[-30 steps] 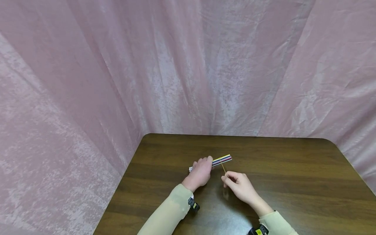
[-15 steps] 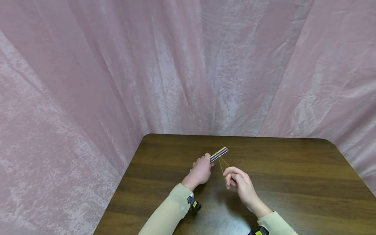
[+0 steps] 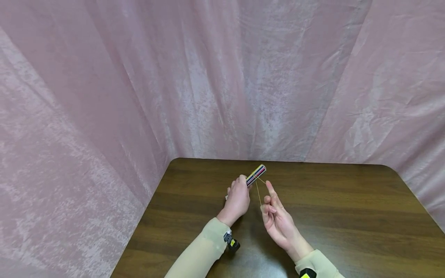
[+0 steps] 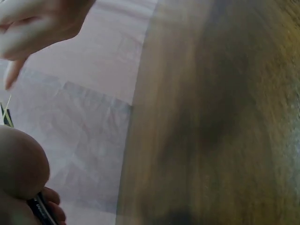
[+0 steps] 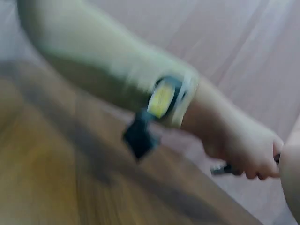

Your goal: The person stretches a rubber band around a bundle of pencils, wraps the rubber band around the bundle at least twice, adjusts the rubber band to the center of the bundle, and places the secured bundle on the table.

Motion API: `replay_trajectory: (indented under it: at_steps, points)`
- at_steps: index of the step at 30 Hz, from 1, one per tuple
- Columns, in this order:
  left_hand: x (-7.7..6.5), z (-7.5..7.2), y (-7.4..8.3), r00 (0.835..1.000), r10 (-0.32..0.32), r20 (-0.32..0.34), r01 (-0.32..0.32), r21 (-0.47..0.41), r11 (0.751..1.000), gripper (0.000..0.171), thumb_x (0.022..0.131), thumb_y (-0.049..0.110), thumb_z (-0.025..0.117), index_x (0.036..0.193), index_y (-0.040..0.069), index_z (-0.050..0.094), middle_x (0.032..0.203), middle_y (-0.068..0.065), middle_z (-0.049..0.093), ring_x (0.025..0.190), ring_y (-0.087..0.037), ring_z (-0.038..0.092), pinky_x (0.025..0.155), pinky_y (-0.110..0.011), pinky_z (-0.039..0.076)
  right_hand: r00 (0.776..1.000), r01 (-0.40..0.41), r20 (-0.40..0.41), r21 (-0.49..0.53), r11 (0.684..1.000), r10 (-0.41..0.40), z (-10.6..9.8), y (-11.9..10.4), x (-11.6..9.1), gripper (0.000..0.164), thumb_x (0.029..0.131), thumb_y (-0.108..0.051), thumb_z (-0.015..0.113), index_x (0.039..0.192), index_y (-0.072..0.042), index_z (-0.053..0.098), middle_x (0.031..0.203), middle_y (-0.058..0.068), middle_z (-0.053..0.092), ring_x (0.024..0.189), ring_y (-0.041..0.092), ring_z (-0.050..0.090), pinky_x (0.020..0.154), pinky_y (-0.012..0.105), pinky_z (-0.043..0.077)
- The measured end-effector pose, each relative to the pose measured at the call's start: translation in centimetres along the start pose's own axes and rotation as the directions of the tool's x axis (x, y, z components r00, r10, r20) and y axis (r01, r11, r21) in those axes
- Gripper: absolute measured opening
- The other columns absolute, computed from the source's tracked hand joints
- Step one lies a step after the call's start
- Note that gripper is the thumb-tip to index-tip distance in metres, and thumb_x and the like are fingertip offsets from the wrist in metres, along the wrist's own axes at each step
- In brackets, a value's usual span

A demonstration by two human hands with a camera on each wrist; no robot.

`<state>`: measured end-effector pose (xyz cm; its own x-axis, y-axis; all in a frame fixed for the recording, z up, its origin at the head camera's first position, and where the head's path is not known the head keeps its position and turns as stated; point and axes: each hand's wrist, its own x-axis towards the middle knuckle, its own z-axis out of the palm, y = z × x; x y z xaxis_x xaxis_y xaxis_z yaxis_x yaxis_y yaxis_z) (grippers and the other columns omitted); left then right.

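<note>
In the head view my left hand [image 3: 237, 199] grips a bundle of slim striped pencils [image 3: 256, 175], whose far end points up and to the right. Around that end runs a thin yellowish rubber band [image 3: 259, 193], twisted where it leaves the bundle. My right hand [image 3: 279, 224] holds the band's loop stretched, index finger extended and the other fingers bent. The left wrist view catches a dark barrel [image 4: 41, 211] with pale lettering below the left thumb. From the right wrist, the bundle's near end [image 5: 222, 169] sticks out of the left fist.
A brown wooden table [image 3: 347, 208] lies under both hands. Pink velvety curtain [image 3: 222, 85] hangs behind the table and along its left side. Small black cameras are strapped to both wrists, the left one [image 3: 232, 242] close over the tabletop.
The bundle has tilted more upright, its far end moving up and left. My right hand has turned and spread its fingers, opening the band from one pinched strand into a wide loop.
</note>
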<state>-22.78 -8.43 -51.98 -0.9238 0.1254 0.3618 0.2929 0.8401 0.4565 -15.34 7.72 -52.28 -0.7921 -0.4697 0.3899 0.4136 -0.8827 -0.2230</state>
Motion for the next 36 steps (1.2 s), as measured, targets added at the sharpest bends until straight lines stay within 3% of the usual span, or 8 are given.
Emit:
replay_trajectory:
  at_steps: [3,6,10,13,15,22,30,36]
  points:
    - [-0.1,0.3,-0.1,0.998,0.031,-0.047,-0.03,0.028,0.999,0.024,0.102,0.009,0.071,0.121,0.004,0.056,0.103,-0.009,0.066,0.095,-0.029,0.062,0.074,-0.042,0.045,0.996,0.035,-0.084,0.078,0.996,-0.028,0.5,0.2,0.4,0.052,0.116,-0.025,0.022,0.156,-0.013,0.054,0.117,0.001,0.07,0.091,0.007,0.066,0.087,0.008,0.047]
    - [-0.3,0.5,-0.5,0.994,0.087,-0.063,-0.082,0.079,0.994,0.029,0.097,0.002,0.073,0.122,0.005,0.058,0.108,-0.008,0.067,0.098,-0.028,0.061,0.076,-0.04,0.045,0.974,0.08,-0.219,0.063,0.995,-0.064,0.8,0.2,0.8,0.048,0.115,-0.025,0.031,0.143,-0.005,0.063,0.113,0.002,0.076,0.091,0.007,0.071,0.089,0.009,0.049]
    - [-0.5,0.4,-1.2,0.978,0.197,-0.068,-0.185,0.159,0.97,0.033,0.091,0.0,0.077,0.119,0.008,0.06,0.108,-0.005,0.065,0.097,-0.024,0.059,0.077,-0.038,0.043,0.901,0.088,-0.415,-0.105,0.991,-0.124,1.2,-0.1,1.1,0.037,0.114,-0.025,0.043,0.125,-0.005,0.072,0.106,0.001,0.078,0.092,0.004,0.073,0.09,0.011,0.051]
    - [-0.6,0.1,-1.6,0.956,0.287,-0.067,-0.267,0.218,0.939,0.033,0.089,0.0,0.079,0.116,0.01,0.062,0.104,-0.002,0.064,0.094,-0.023,0.057,0.078,-0.038,0.042,0.85,0.046,-0.5,-0.244,0.969,-0.166,1.3,-0.5,1.2,0.032,0.112,-0.029,0.05,0.111,-0.007,0.073,0.104,-0.002,0.075,0.092,0.002,0.073,0.09,0.012,0.051]
    - [-0.5,-0.1,-1.9,0.939,0.339,-0.057,-0.314,0.256,0.914,0.03,0.09,0.001,0.077,0.113,0.012,0.062,0.101,-0.001,0.061,0.093,-0.022,0.056,0.079,-0.038,0.042,0.829,0.013,-0.528,-0.311,0.95,-0.184,1.3,-0.7,1.2,0.035,0.11,-0.034,0.052,0.104,-0.008,0.073,0.102,-0.003,0.075,0.088,0.002,0.072,0.089,0.012,0.051]
    - [-0.2,-0.4,-2.7,0.899,0.437,0.0,-0.413,0.329,0.849,0.02,0.096,0.003,0.07,0.111,0.015,0.062,0.099,0.001,0.057,0.093,-0.022,0.053,0.079,-0.039,0.041,0.815,-0.052,-0.533,-0.459,0.887,-0.228,0.8,-1.3,1.2,0.042,0.11,-0.042,0.049,0.095,-0.011,0.073,0.088,-0.004,0.076,0.074,0.0,0.07,0.08,0.011,0.054]
    - [-0.1,-0.6,-3.3,0.86,0.508,0.05,-0.482,0.407,0.776,0.015,0.1,0.01,0.07,0.108,0.016,0.058,0.097,0.002,0.053,0.09,-0.02,0.049,0.078,-0.038,0.039,0.744,-0.179,-0.606,-0.584,0.792,-0.279,0.8,-1.7,1.5,0.036,0.111,-0.038,0.058,0.091,-0.013,0.074,0.078,-0.006,0.074,0.065,-0.001,0.065,0.072,0.013,0.055]
    - [-0.3,-1.2,-3.0,0.82,0.565,0.091,-0.512,0.558,0.653,0.01,0.103,0.017,0.068,0.105,0.017,0.058,0.097,0.001,0.055,0.09,-0.02,0.052,0.075,-0.036,0.039,0.695,-0.232,-0.65,-0.606,0.761,-0.306,0.4,-1.9,1.6,0.024,0.11,-0.027,0.064,0.093,-0.012,0.071,0.073,-0.006,0.069,0.066,0.0,0.064,0.075,0.016,0.057]
